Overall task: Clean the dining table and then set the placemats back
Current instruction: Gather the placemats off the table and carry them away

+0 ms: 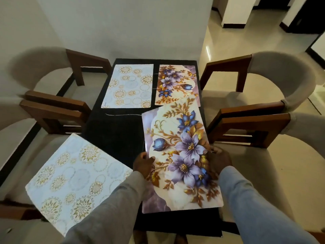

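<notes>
1. A person stands at the near end of a small black dining table (114,138) and looks down at it. Four cushioned wooden chairs sit around it, two to each side.
2. Both hands hold one purple flowered placemat (179,155) over the near right part of the table. The left hand (143,165) pinches the mat's left edge, thumb on top. The right hand (220,158) grips the right edge, fingers curled around it.
3. This mat sits slightly crooked to the table edges. Whether it lies flat or is lifted a little, I cannot tell.
4. At the far end of the table lie two mats side by side: a white mat with gold circles (128,86) on the left, and a second flowered mat (176,85) on the right.
5. A fourth mat, white and gold (73,180), rests off the table, on the near left chair (26,147).
6. My judgement: three mats are nearly set, one is left.
7. Risks: the held mat could land skewed, or overlap the far flowered mat, which it nearly touches. Its right edge could overhang the table and slip off.
</notes>
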